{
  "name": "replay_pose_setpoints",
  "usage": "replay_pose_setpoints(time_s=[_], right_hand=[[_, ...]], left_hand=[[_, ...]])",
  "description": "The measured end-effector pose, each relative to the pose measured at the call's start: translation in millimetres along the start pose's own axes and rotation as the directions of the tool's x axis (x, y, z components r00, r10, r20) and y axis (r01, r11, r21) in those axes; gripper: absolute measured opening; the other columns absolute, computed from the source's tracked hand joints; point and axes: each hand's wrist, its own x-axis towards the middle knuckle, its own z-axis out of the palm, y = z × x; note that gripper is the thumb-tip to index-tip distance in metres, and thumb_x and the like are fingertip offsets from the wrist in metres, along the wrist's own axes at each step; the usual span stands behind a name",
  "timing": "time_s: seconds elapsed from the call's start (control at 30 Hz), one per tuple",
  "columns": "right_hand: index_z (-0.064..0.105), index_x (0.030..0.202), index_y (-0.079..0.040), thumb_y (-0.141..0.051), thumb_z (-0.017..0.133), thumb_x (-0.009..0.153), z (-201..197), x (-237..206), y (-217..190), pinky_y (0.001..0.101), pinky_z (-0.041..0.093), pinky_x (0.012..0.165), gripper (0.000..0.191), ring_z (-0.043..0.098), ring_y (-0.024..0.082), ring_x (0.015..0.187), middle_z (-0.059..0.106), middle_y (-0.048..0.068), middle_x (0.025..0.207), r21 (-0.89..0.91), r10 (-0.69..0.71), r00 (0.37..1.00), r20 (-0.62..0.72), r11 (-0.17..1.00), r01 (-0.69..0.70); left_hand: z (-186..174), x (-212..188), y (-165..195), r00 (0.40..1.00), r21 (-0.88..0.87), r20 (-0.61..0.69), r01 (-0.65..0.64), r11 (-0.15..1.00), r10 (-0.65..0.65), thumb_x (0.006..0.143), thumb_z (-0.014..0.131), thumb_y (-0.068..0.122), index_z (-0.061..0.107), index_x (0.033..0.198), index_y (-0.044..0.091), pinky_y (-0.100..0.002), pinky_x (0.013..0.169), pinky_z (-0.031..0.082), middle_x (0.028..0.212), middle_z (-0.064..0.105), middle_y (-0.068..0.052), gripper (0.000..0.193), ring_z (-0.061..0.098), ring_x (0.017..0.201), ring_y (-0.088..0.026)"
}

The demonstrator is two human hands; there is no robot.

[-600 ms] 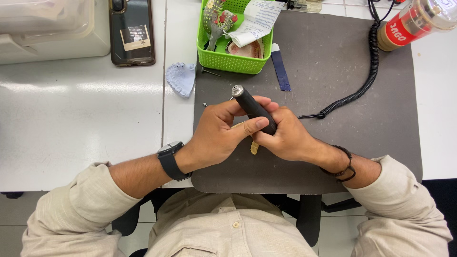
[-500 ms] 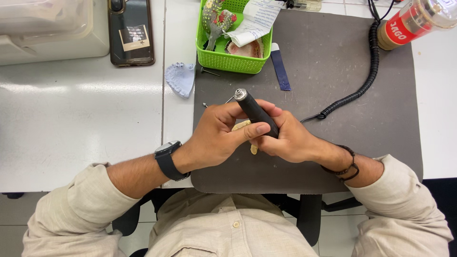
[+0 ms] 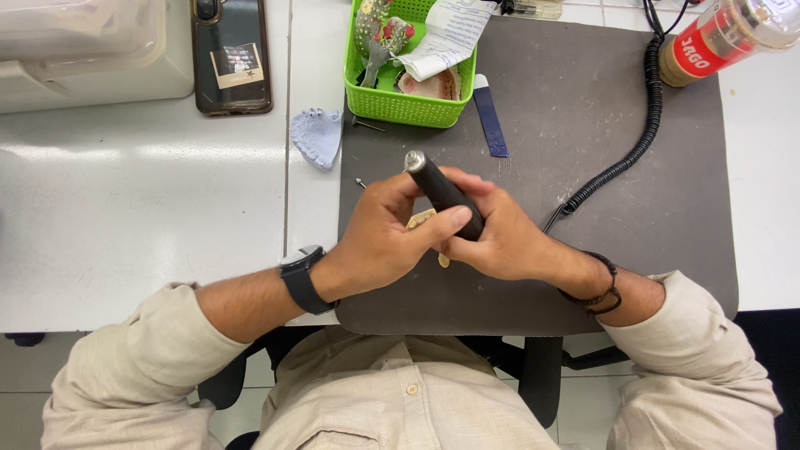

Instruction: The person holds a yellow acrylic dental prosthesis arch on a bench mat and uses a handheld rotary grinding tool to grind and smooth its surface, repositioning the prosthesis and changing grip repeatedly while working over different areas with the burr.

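The right hand [image 3: 504, 237] is curled tight around a black handpiece [image 3: 443, 194], whose silver tip points up and away from the body. The left hand [image 3: 385, 236] closes in against it, thumb laid across the barrel, fingers folded over a small tan piece [image 3: 421, 220] pinched between both hands. Both wrists rest low over the grey mat [image 3: 583, 125]. A coiled cord [image 3: 617, 162] runs off to the right of the hands. Beyond the knuckles sits a green basket [image 3: 400, 104] holding a folded paper, a pinkish cast and metal tools. Left of it lies a pale blue dental cast [image 3: 317, 137], with a phone [image 3: 231, 54] further off.
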Motion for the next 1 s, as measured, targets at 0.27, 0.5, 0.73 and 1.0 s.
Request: replay_pose_setpoints(time_s=[0.27,0.5,0.73,1.0], right_hand=[[0.062,0.106,0.003,-0.002,0.073,0.091,-21.6,15.3,-10.7,0.0306,0.056,0.069,0.02,0.071,0.019,0.08,0.069,0.008,0.087,-0.486,-0.428,0.794,-0.433,0.852,0.195],[0.051,0.094,-0.005,-0.003,0.065,0.092,-26.7,25.1,16.4,0.0243,0.04,0.044,0.014,0.054,0.008,0.052,0.054,0.0,0.064,0.096,-0.002,0.905,-0.425,0.994,0.047],[0.049,0.087,-0.006,-0.003,0.061,0.087,-16.6,36.5,-3.7,0.0234,0.03,0.037,0.012,0.046,0.007,0.042,0.046,-0.001,0.057,0.424,0.141,0.961,-0.239,0.905,-0.027],[0.045,0.077,-0.007,0.001,0.059,0.085,-13.0,35.2,-3.0,0.0246,0.025,0.038,0.018,0.039,0.008,0.042,0.04,-0.001,0.055,0.553,0.219,0.971,-0.099,0.823,-0.129]], left_hand=[[36.9,71.6,-14.4,0.975,-0.058,-0.143,-0.181,0.982,0.172,0.103,0.069,0.024,0.068,0.11,0.002,-0.032,0.1,0.062,0.119,0.075,-0.012,0.023,0.071,0.117,-0.017],[20.8,112.8,-30.8,0.989,-0.073,0.049,-0.136,0.988,0.139,0.104,0.065,0.036,0.075,0.086,0.004,-0.031,0.082,0.066,0.085,0.081,-0.009,0.038,0.08,0.09,-0.017],[-1.0,105.3,-3.3,0.979,-0.093,0.147,-0.132,0.987,0.145,0.104,0.065,0.039,0.07,0.074,0.005,-0.032,0.073,0.068,0.07,0.074,-0.008,0.045,0.08,0.077,-0.018],[-10.9,100.8,6.0,0.966,-0.127,0.219,-0.109,0.986,0.135,0.104,0.064,0.036,0.064,0.071,0.009,-0.03,0.064,0.063,0.066,0.072,-0.008,0.043,0.074,0.065,-0.016]])
